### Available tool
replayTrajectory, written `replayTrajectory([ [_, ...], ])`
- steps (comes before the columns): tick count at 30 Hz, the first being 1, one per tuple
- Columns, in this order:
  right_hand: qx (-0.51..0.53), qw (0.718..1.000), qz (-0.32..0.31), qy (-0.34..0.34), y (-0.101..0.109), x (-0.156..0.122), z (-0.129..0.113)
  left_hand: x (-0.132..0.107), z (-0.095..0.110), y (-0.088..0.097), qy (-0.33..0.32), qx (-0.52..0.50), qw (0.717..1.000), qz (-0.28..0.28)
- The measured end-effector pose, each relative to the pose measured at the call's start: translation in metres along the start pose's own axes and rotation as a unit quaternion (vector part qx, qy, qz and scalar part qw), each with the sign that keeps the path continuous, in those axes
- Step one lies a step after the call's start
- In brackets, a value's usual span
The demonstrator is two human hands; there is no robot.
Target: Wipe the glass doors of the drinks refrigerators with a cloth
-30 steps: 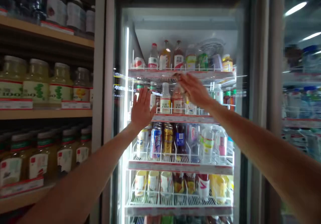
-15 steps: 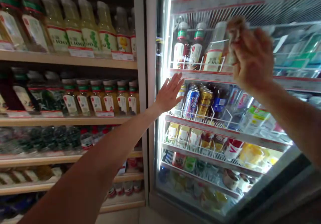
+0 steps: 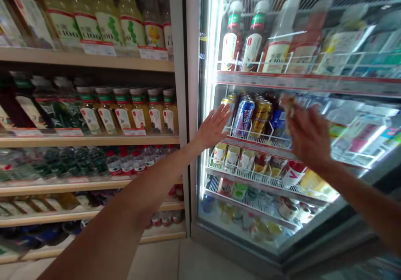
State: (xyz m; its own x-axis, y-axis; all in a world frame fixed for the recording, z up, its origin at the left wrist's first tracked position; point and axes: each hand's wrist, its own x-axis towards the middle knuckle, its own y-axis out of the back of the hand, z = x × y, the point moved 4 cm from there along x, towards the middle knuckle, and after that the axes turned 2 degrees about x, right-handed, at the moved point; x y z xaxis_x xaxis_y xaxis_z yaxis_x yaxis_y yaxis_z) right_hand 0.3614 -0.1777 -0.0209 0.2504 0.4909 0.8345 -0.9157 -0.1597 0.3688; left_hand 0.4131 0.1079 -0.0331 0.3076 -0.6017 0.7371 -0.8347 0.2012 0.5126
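Note:
My left hand (image 3: 213, 127) is stretched out with its fingers apart, palm toward the glass door (image 3: 232, 246) of a lit drinks fridge. It appears to lie against the glass, close to the left side. To its right, my right hand (image 3: 308, 136) is closed around a crumpled brownish cloth (image 3: 290, 106), blurred by motion, in front of the shelf of cans. Behind the glass near both hands stand a blue can (image 3: 243, 117) and a gold can (image 3: 261, 119). Whether the cloth touches the glass cannot be made out.
Left of the fridge, open wooden shelves (image 3: 94, 141) hold rows of bottled drinks (image 3: 138, 113). A metal post (image 3: 181, 62) separates them from the fridge. Taller bottles (image 3: 252, 42) line an upper fridge shelf. Pale floor tiles (image 3: 156, 257) show below.
My right hand has moved down with the cloth, from the upper bottle shelf to the can shelf. My left hand stays near the same spot. The view has tilted downward.

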Motion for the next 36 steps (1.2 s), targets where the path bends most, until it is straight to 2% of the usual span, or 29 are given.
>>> replayTrajectory([
  [2,0.007,0.993,-0.048,0.110,-0.003,-0.024,-0.023,-0.005,0.005,-0.004,-0.004,0.001,1.000,-0.008],
  [3,0.008,0.988,-0.063,0.138,-0.002,-0.030,-0.027,-0.007,0.008,-0.005,-0.004,0.001,1.000,-0.011],
  [4,0.010,0.989,-0.064,0.131,0.002,-0.032,-0.026,-0.009,0.009,-0.007,-0.001,0.001,1.000,-0.013],
  [6,0.000,0.999,-0.016,0.039,0.015,-0.026,-0.007,-0.011,0.012,-0.009,0.010,0.002,1.000,-0.012],
  [8,-0.010,0.997,0.041,-0.070,0.025,-0.025,0.011,-0.013,0.015,-0.010,0.022,0.002,1.000,-0.009],
  [9,-0.010,0.995,0.050,-0.085,0.026,-0.029,0.014,-0.013,0.017,-0.010,0.026,0.002,1.000,-0.010],
  [10,-0.007,0.997,0.041,-0.066,0.024,-0.036,0.011,-0.014,0.019,-0.011,0.031,0.003,0.999,-0.011],
  [12,0.002,0.999,-0.019,0.046,0.015,-0.054,-0.004,-0.017,0.024,-0.011,0.042,0.004,0.999,-0.014],
  [14,0.002,0.987,-0.073,0.144,0.007,-0.068,-0.012,-0.019,0.028,-0.011,0.053,0.008,0.999,-0.010],
  [15,-0.005,0.986,-0.076,0.147,0.006,-0.069,-0.009,-0.020,0.029,-0.012,0.056,0.010,0.998,-0.006],
  [16,-0.017,0.991,-0.058,0.116,0.008,-0.066,-0.001,-0.021,0.030,-0.013,0.058,0.012,0.998,-0.002],
  [19,-0.050,0.997,0.047,-0.034,0.018,-0.056,0.021,-0.022,0.028,-0.016,0.061,0.019,0.998,0.008],
  [20,-0.049,0.996,0.056,-0.045,0.018,-0.058,0.020,-0.022,0.028,-0.017,0.062,0.022,0.998,0.011],
  [21,-0.043,0.998,0.042,-0.029,0.015,-0.063,0.014,-0.022,0.027,-0.017,0.064,0.023,0.998,0.014],
  [24,-0.015,0.992,-0.056,0.109,0.001,-0.084,-0.016,-0.022,0.026,-0.017,0.067,0.027,0.997,0.022],
  [26,-0.011,0.986,-0.081,0.144,-0.001,-0.086,-0.021,-0.022,0.026,-0.016,0.064,0.028,0.997,0.025],
  [27,-0.019,0.990,-0.070,0.124,0.002,-0.080,-0.017,-0.022,0.026,-0.016,0.063,0.027,0.997,0.025],
  [30,-0.068,0.997,0.016,-0.027,0.012,-0.056,0.003,-0.022,0.025,-0.017,0.062,0.019,0.997,0.033],
  [31,-0.079,0.995,0.035,-0.058,0.013,-0.053,0.004,-0.022,0.025,-0.018,0.060,0.019,0.997,0.039],
  [32,-0.082,0.994,0.036,-0.059,0.012,-0.053,0.000,-0.022,0.026,-0.019,0.057,0.021,0.997,0.047],
  [36,-0.055,0.992,-0.067,0.090,-0.003,-0.067,-0.033,-0.023,0.027,-0.021,0.045,0.026,0.996,0.069],
])
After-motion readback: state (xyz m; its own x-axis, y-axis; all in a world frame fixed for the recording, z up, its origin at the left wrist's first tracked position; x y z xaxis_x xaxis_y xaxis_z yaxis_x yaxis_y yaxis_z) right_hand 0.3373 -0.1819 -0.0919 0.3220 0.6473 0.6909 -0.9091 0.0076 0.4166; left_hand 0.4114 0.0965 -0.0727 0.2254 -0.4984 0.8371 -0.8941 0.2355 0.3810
